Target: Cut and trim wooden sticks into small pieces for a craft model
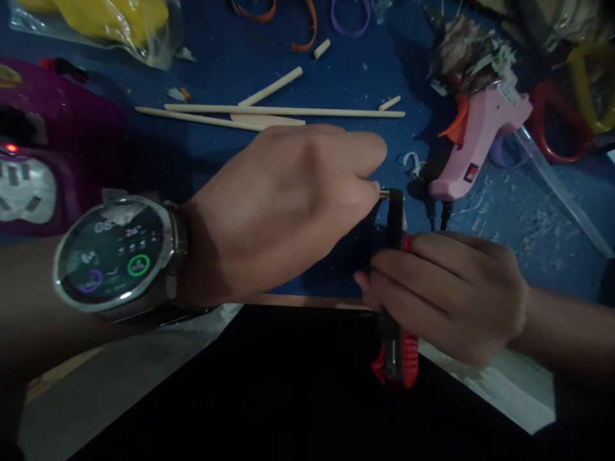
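My left hand (293, 192), with a smartwatch (118, 253) on the wrist, is closed above the blue table. A short end of a thin stick (384, 194) pokes out past its fingers; the rest is hidden inside the hand. My right hand (451, 288) is wrapped around a red-and-black utility knife (409, 358). The knife's dark upper end stands against the stick's tip, though shadow hides the exact contact. Just beyond my left hand lie long wooden sticks (288, 111) and short cut pieces (321, 48).
A pink glue gun (480, 134) with a clear glue stick (567, 192) lies at right, beside red-handled scissors (560, 128). A purple power socket unit (72, 147) stands at left. Behind are a plastic bag with yellow contents (115, 22) and coloured strips (312, 25).
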`<state>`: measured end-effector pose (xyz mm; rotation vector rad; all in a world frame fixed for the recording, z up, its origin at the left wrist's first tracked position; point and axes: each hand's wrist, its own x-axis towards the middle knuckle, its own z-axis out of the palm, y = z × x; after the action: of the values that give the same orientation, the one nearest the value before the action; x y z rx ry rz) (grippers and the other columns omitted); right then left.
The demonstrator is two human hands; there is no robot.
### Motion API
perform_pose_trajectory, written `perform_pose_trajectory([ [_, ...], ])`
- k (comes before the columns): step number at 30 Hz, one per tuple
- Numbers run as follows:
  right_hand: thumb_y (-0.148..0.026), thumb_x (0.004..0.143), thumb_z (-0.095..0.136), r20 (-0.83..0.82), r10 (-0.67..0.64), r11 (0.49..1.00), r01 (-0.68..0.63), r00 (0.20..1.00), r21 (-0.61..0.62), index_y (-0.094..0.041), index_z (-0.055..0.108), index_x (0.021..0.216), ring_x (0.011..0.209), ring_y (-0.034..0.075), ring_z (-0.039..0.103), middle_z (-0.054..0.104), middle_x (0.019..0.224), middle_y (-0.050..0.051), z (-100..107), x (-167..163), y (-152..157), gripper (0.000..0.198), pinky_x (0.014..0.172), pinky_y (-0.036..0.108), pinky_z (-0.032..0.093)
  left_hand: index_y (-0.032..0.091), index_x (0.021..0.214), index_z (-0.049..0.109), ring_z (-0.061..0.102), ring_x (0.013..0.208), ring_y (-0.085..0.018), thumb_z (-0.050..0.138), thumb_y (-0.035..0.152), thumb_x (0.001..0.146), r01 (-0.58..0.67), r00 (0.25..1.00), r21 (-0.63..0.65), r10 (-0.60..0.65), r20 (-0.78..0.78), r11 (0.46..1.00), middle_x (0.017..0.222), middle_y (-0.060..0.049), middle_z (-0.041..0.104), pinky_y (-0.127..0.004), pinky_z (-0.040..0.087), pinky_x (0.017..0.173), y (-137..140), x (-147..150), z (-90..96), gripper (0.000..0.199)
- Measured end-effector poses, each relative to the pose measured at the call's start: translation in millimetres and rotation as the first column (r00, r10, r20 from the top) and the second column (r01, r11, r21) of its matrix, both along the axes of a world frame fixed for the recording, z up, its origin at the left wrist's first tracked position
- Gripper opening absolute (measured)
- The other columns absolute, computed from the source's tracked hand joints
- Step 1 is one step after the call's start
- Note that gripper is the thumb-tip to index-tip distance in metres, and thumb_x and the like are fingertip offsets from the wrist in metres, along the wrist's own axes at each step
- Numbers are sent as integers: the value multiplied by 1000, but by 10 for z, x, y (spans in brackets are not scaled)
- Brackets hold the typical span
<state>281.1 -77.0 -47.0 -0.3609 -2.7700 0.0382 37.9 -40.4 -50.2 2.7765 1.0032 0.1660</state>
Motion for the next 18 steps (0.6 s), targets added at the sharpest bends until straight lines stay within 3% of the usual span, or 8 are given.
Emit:
perform_pose_trajectory([
  [2,-17,93,84,-3,7,1000,-7,1000,2,-18,73,84,70,18,60,79,87,4,1,4,1,14,57,35,49,23,82,48,44,71,-17,41,13,113,-14,999,-29,15,31,999,80,1,35,-38,35,58,8,11,6,33],
  [4,-18,93,85,-12,12,1000,-12,1000,-9,-17,74,85,70,18,61,79,87,5,3,7,4,14,57,36,49,23,83,49,45,70,-17,38,13,114,-34,997,-95,28,-67,995,79,1,34,-38,34,58,12,21,14,34],
  [15,-17,95,82,-29,4,1000,-4,1000,-10,-18,73,85,71,17,61,78,87,4,-10,16,23,14,57,35,50,22,82,47,38,70,-14,34,20,119,10,997,30,-12,74,999,83,1,30,-34,30,59,-9,-28,-41,39],
  [18,-17,93,84,-47,9,1000,-10,999,-24,-16,73,84,70,17,61,78,88,5,-17,14,14,14,55,36,46,21,87,49,43,73,-16,34,20,119,12,1000,-24,-12,2,1000,84,1,31,-35,34,61,-14,-26,-52,35],
])
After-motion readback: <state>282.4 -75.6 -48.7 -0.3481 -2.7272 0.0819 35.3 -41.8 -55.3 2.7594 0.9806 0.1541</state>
